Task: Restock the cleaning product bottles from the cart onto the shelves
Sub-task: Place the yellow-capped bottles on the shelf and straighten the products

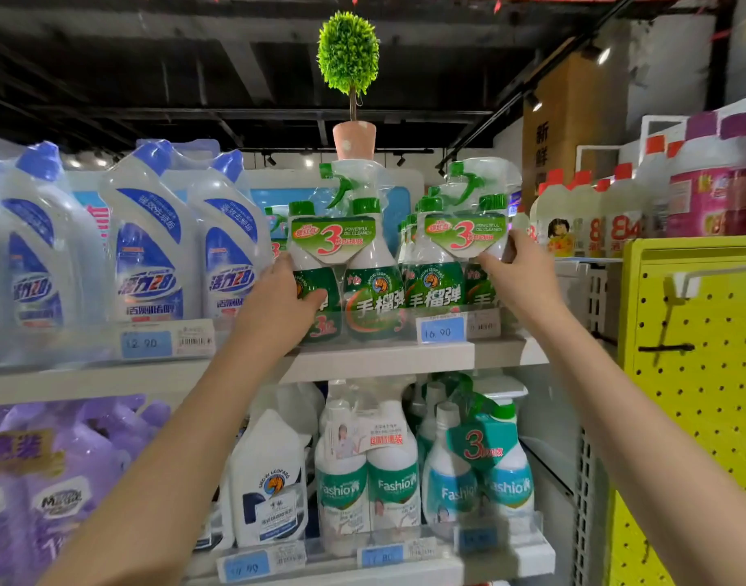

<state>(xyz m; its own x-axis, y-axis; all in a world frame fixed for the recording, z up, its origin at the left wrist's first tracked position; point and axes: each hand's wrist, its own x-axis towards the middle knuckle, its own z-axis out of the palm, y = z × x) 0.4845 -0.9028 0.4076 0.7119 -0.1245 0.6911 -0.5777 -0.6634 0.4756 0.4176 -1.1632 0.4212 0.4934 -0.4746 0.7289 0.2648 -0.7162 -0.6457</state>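
Two shrink-wrapped packs of green oil-cleaner spray bottles stand side by side on the upper shelf (405, 359). My left hand (284, 302) grips the left side of the left pack (350, 264), thumb across its front. My right hand (517, 277) presses its fingers on the right side of the right pack (447, 255), at the level of its label. Both packs rest upright behind the price tag rail. The cart is out of view.
White and blue cleaner bottles (151, 247) fill the shelf to the left. A potted fake plant (352, 99) stands on top behind the packs. Below are white and teal spray bottles (388, 467) and purple bottles (67, 480). A yellow pegboard (696, 374) stands at right.
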